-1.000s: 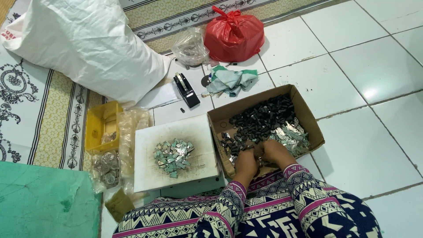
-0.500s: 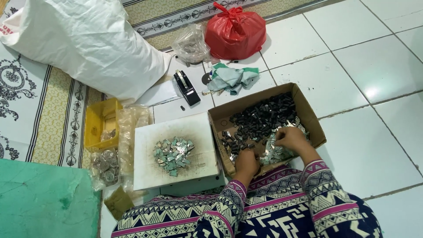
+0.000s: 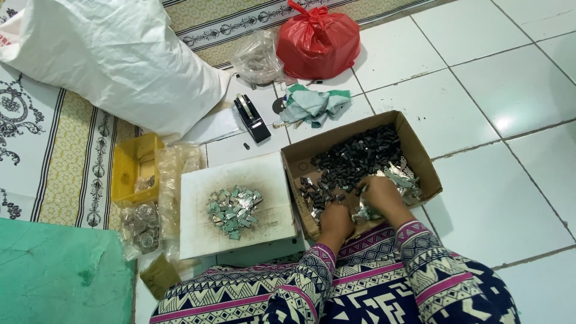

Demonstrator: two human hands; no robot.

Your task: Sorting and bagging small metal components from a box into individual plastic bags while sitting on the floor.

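Both hands, left hand (image 3: 336,221) and right hand (image 3: 379,195), sit cupped and side by side on metal pieces (image 3: 366,211) at the cardboard box's (image 3: 423,157) near edge; grip unclear.

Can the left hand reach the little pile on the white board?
Probably yes: the left hand is in the cardboard box, right beside the white board, and nothing covers the pile of small metal pieces.

White tiled floor (image 3: 480,78) — glossy with light — beside a patterned mat (image 3: 66,150).
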